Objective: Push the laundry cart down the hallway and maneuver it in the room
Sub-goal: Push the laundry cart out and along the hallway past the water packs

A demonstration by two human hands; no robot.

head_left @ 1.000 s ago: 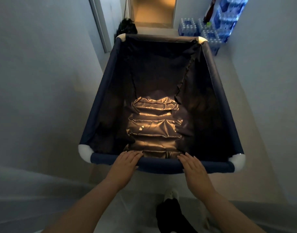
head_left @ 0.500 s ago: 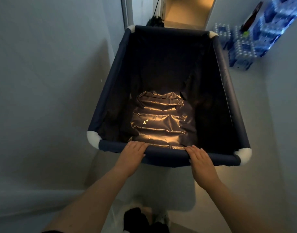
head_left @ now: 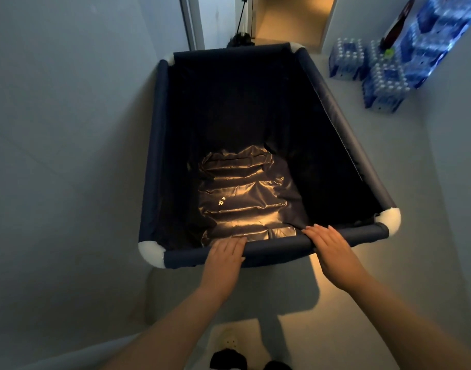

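The laundry cart (head_left: 277,247) is a dark blue fabric bin with white rounded corners, standing in a narrow hallway in front of me. It holds nothing; light shines on the wrinkled fabric at its bottom. My left hand (head_left: 225,253) grips the near rim left of the middle. My right hand (head_left: 331,248) grips the same rim further right. The cart's left side runs close along the left wall (head_left: 68,156), and its front end points slightly left of the lit doorway (head_left: 293,20) ahead.
Stacked packs of water bottles (head_left: 383,76) stand against the right wall, with a dark bottle (head_left: 395,28) on top. A black mop head (head_left: 241,40) sits by the door frame at the far left. Bare floor (head_left: 405,182) runs along the cart's right side.
The cart has rolled forward down the hallway and its front has swung left. The water packs now lie nearer, to the right. Both hands stayed on the near rim.
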